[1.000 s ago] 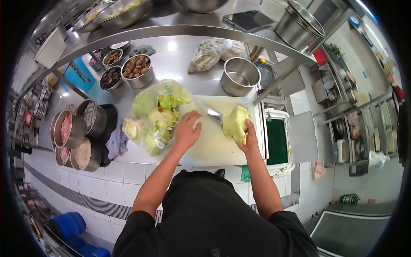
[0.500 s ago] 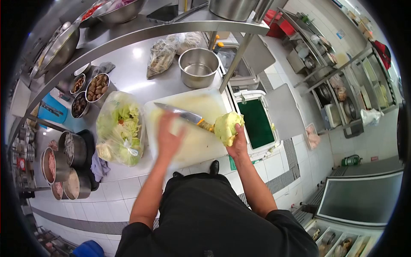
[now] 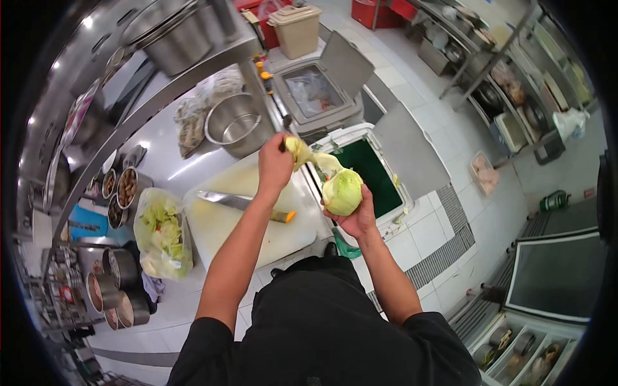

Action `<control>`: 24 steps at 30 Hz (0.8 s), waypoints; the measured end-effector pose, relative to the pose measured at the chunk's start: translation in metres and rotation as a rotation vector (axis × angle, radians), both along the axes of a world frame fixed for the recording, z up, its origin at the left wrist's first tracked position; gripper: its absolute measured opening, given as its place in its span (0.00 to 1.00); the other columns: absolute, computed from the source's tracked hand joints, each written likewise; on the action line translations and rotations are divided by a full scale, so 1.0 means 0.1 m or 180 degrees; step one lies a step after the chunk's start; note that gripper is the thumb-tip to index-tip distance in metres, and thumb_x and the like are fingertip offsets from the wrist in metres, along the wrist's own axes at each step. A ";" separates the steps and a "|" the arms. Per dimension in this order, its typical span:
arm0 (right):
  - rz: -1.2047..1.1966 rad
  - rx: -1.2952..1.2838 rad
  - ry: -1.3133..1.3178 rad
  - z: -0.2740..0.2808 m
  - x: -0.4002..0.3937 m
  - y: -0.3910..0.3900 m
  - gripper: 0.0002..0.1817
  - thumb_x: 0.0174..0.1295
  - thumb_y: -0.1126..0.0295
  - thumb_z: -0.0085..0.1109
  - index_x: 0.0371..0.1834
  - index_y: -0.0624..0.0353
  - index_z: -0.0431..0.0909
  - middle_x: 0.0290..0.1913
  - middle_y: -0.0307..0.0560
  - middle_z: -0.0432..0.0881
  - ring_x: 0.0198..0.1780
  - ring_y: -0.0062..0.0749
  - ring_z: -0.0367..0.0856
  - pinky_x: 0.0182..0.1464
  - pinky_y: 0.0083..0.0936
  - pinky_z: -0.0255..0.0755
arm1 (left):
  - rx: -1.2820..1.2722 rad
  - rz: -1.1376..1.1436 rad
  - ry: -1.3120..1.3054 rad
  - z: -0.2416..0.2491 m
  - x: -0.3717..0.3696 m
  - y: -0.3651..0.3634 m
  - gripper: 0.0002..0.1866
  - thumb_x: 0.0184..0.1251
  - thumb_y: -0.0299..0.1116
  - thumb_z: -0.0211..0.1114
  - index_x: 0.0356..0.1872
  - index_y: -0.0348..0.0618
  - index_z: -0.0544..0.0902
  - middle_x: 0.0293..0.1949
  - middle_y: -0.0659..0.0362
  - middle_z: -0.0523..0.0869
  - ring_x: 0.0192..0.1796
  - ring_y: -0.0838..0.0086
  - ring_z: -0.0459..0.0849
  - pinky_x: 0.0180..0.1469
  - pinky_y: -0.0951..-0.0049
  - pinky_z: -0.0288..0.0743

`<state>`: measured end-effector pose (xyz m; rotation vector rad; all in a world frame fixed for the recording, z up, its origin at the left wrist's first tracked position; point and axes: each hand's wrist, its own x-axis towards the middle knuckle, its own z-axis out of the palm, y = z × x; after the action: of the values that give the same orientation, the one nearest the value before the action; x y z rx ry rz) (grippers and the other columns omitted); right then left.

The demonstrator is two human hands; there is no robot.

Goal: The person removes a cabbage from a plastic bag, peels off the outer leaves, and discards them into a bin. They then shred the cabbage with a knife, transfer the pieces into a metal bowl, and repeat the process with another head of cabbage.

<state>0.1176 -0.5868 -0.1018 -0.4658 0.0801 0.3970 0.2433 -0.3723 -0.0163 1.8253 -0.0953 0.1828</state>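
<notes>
A round pale green cabbage [image 3: 343, 192] rests in my right hand [image 3: 362, 217], its fingers wrapped around the lower side. My left hand [image 3: 275, 166] grips a yellowish outer leaf [image 3: 298, 152] that stretches toward the top of the cabbage. Both hands are above the gap between the board and the open bin with a dark green inside [image 3: 365, 172]. On the white cutting board [image 3: 225, 239] lies a large knife [image 3: 239, 203] with a yellow-ended handle. A clear bag of leaves [image 3: 162, 233] stands left of the board.
Behind the board are a steel pot [image 3: 237, 122] and bagged food [image 3: 191, 125]. A second open bin [image 3: 315, 90] stands beyond the first. A steel shelf edge [image 3: 161, 96] crosses over the table. Small food containers [image 3: 132, 186] and several pots [image 3: 103, 293] are at the left.
My left hand has moved from above the board up to the cabbage and taken hold of a leaf. The view has turned toward the bins. The knife remains on the board.
</notes>
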 end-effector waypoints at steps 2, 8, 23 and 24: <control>-0.0127 0.0060 0.0029 -0.04 -0.10 -0.19 0.48 0.65 0.27 0.57 0.79 0.50 0.68 0.71 0.58 0.78 0.64 0.56 0.85 0.62 0.55 0.84 | 0.0348 -0.0377 0.0247 -0.05 0.32 -0.37 0.14 0.62 0.22 0.61 0.47 0.37 0.88 0.34 0.53 0.91 0.37 0.64 0.89 0.45 0.66 0.81; -0.1307 -0.0009 0.0176 -0.11 -0.15 -0.49 0.44 0.67 0.36 0.64 0.80 0.49 0.67 0.74 0.54 0.76 0.71 0.53 0.80 0.70 0.57 0.77 | 0.1316 -0.0652 -0.0018 0.03 0.01 -0.97 0.33 0.64 0.35 0.76 0.72 0.46 0.78 0.61 0.52 0.84 0.54 0.69 0.86 0.54 0.67 0.81; -0.1679 -0.2203 0.0577 -0.10 0.33 -0.48 0.14 0.77 0.55 0.62 0.48 0.54 0.83 0.41 0.39 0.88 0.44 0.25 0.86 0.48 0.26 0.78 | 0.1605 -0.1130 -0.1387 -0.31 -1.09 -0.06 0.45 0.46 0.33 0.87 0.69 0.50 0.72 0.72 0.44 0.73 0.72 0.44 0.75 0.71 0.51 0.74; -0.1589 -0.2524 0.0460 -0.10 0.32 -0.38 0.12 0.76 0.57 0.63 0.47 0.54 0.83 0.40 0.38 0.87 0.43 0.23 0.85 0.47 0.24 0.77 | 0.1559 -0.0949 -0.1321 -0.32 -1.20 0.13 0.46 0.45 0.33 0.87 0.68 0.50 0.71 0.73 0.44 0.73 0.73 0.44 0.75 0.71 0.51 0.74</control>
<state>0.1496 -0.6246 -0.1118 -1.1665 0.4947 -0.1161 0.1237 -0.3594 -0.0484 2.2035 -0.7553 0.3473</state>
